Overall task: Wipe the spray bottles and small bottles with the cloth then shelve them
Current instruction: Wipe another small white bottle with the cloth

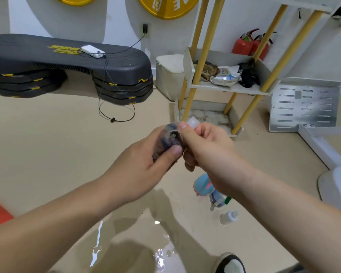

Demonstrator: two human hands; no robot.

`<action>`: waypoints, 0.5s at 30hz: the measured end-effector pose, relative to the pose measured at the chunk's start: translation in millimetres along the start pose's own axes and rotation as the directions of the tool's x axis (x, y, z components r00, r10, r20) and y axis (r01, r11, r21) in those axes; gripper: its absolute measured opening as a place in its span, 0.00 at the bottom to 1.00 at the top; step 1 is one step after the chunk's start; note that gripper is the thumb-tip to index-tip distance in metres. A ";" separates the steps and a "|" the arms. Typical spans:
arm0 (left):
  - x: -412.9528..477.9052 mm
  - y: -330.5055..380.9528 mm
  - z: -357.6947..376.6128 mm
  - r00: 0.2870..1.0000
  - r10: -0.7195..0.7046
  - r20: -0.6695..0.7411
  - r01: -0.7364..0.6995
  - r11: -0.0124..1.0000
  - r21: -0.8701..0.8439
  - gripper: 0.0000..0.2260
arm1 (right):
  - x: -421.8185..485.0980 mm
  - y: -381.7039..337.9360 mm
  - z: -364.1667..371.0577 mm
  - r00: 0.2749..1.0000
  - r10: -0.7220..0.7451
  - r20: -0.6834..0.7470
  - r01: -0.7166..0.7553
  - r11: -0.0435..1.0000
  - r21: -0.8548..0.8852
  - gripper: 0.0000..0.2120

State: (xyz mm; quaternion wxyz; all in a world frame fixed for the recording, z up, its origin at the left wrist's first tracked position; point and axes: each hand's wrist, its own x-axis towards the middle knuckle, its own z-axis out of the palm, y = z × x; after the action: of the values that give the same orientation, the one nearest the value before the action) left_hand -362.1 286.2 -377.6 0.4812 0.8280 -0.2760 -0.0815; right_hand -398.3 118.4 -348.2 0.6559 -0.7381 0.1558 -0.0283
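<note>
The white shelf rack (230, 88) with yellow poles stood beyond the hands, cluttered on its middle tier. On the tan floor below the right forearm lay a blue spray bottle (202, 183) with pink trim, a second bottle (218, 199) with a green part just beside it, and a small clear bottle (228, 217) nearer the shoe. The dark cloth (165, 138) was bunched in the left hand (140, 168), fingers curled round it and thumb pressed on top. The right hand (209, 150) pinched a small pale bottle (192, 122) against the cloth, only its translucent end showing. Yellow lettering on the black step platform (67, 62) was too blurred to read.
</note>
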 end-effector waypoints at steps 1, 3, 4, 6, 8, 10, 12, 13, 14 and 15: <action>2.1 2.8 -0.7 0.990 -0.137 0.039 0.142 0.978 -0.156 0.15 | 2.0 -1.8 -3.3 0.999 0.015 -0.042 -0.015 1.000 0.005 0.18; 1.2 7.6 -0.2 0.922 -0.375 0.092 0.382 0.847 -0.369 0.23 | 4.9 -4.5 -10.5 0.992 0.088 -0.088 -0.084 0.995 0.045 0.19; 0.2 9.9 0.8 0.898 -0.428 0.100 0.426 0.792 -0.437 0.26 | 5.3 -5.4 -14.0 0.988 0.135 -0.078 -0.129 0.988 0.085 0.18; -0.1 11.0 2.0 0.864 -0.490 0.119 0.471 0.698 -0.540 0.26 | 4.9 -8.0 -19.6 0.979 0.204 -0.002 -0.201 0.966 0.163 0.16; 2.3 11.9 -1.1 0.813 -0.545 0.205 0.544 0.586 -0.601 0.24 | 4.2 -10.8 -23.9 0.975 0.202 0.095 -0.218 0.954 0.207 0.14; 3.3 -3.6 -6.9 0.836 -0.496 0.234 0.503 0.523 -0.687 0.21 | 3.6 -13.3 -26.4 0.973 0.162 0.163 -0.197 0.953 0.228 0.08; 11.3 -9.1 -0.8 0.813 -0.518 0.265 0.536 0.490 -0.687 0.19 | 2.8 -14.3 -28.2 0.970 0.134 0.203 -0.180 0.957 0.228 0.06; 12.6 -8.8 1.3 0.808 -0.526 0.266 0.554 0.525 -0.646 0.17 | 2.3 -14.6 -28.3 0.969 0.129 0.212 -0.176 0.959 0.223 0.07; 8.8 -4.3 0.7 0.806 -0.530 0.262 0.569 0.574 -0.589 0.17 | 2.4 -14.4 -28.3 0.969 0.124 0.212 -0.171 0.961 0.218 0.08; 4.0 1.8 -0.5 0.805 -0.512 0.299 0.580 0.576 -0.576 0.19 | 2.2 -14.3 -27.3 0.971 0.123 0.203 -0.166 0.963 0.211 0.07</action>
State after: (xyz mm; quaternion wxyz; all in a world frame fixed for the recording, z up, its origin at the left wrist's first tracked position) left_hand -359.2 283.7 -375.3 0.6710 0.6503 0.0144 -0.3560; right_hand -400.2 92.8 -330.9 0.7477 -0.6446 0.1422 0.0722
